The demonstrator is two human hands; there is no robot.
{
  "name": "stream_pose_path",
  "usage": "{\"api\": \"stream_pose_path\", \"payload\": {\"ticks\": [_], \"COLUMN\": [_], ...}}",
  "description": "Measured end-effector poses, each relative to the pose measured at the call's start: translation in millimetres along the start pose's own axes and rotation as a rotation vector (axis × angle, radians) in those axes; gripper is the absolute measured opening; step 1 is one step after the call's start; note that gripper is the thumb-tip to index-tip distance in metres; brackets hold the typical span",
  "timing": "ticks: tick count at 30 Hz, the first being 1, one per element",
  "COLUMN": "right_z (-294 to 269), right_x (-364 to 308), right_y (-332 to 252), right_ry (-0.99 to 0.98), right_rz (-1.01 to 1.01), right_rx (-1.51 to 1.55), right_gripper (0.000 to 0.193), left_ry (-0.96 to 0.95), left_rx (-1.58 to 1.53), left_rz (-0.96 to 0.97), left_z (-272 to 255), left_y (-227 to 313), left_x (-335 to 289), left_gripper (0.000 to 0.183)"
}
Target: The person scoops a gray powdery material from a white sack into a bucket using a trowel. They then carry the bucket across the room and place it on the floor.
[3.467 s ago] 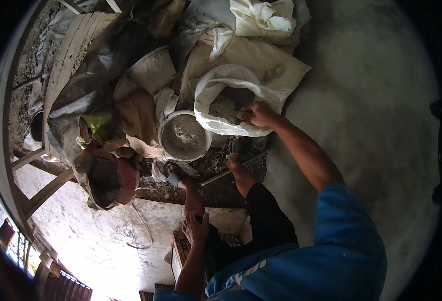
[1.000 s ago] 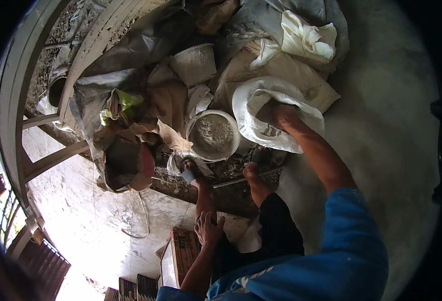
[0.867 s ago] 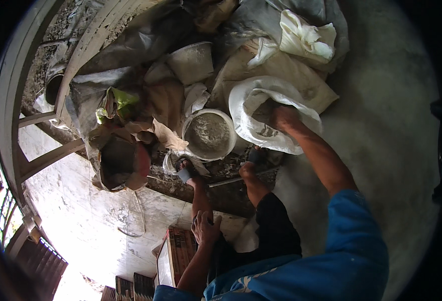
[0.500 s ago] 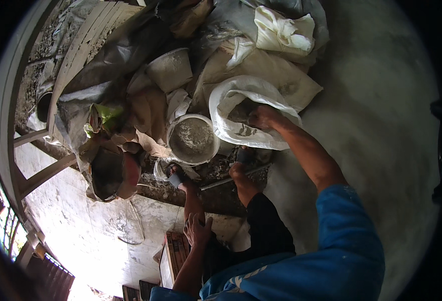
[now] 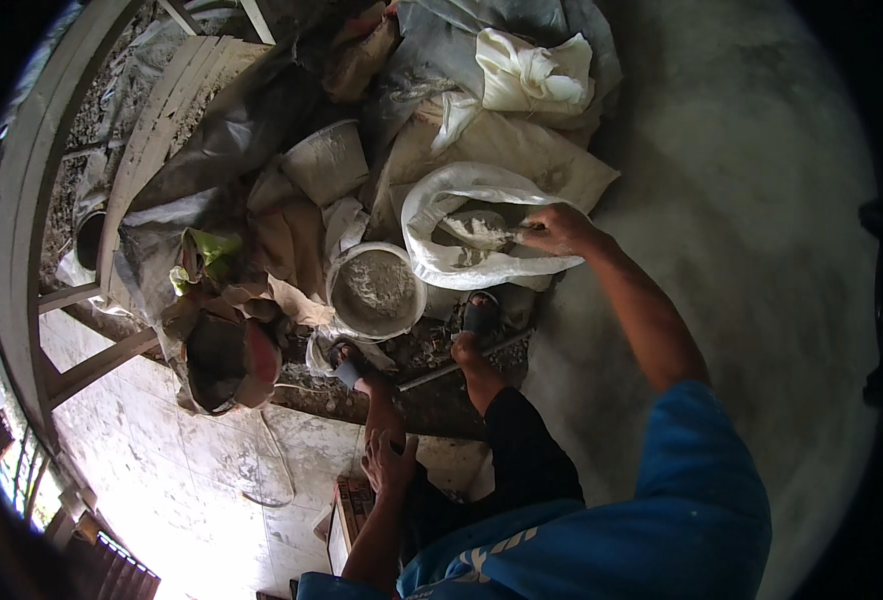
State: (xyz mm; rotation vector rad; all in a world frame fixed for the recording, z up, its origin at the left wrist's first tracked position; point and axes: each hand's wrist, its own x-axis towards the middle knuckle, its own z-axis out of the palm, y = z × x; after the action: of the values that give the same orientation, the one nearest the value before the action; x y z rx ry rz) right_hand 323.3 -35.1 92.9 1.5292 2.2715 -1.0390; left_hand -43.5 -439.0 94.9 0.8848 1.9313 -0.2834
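Head view, counts first: two bare hands, two sandalled feet, one scoop, one open white sack, two pails, one knotted ivory bundle, one thin rod on the ground.

Right hand (image 5: 558, 230) grasps the scoop (image 5: 481, 230) at its near end, over the mouth of the white sack (image 5: 491, 272). Left hand (image 5: 389, 465) lies loose over the left leg, fingers spread, nothing visible in its grasp.

Hidden or unclear: scoop's handle mostly covered by the right fist; blade outline blurred by its load, so exact tool type cannot be told. Left palm out of sight. Sack's depth in shadow. Lower-left tiled surface (image 5: 211, 470) washed out by glare; picture corners black.

Scoop: dull grey, caked, bearing a lumpy pale-grey heap of powder. Sack: woven, bright white, rim rolled outward into a thick collar, dusty within.

Just left of the sack, an upright round pail (image 5: 422, 297) contains similar grey powder, uneven on top. Second pail (image 5: 326, 162), dust-coated, tilted, farther off. Knotted bundle (image 5: 533, 75) beyond the sack. Rod (image 5: 466, 358) near the feet (image 5: 481, 312). Torn paper bag (image 5: 261, 355), reddish on one side, gapes left of the upright pail.
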Motion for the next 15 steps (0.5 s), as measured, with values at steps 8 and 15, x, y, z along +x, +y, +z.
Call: {"api": "stream_pose_path", "payload": {"ticks": [8, 15], "right_z": [-55.2, -59.3], "right_x": [-34.6, -58.5], "right_y": [-42.0, -101.0], "right_ry": [-0.013, 0.046], "right_rz": [0.172, 0.042], "right_rx": [0.124, 0.126], "right_gripper": [0.040, 0.039], "left_ry": [0.040, -0.031], "left_rx": [-0.011, -0.063], "left_rz": [0.041, 0.015], "left_z": [-8.7, -20.6], "left_y": [-14.4, -25.5], "left_x": [2.1, 1.8], "left_gripper": [0.079, 0.080]}}
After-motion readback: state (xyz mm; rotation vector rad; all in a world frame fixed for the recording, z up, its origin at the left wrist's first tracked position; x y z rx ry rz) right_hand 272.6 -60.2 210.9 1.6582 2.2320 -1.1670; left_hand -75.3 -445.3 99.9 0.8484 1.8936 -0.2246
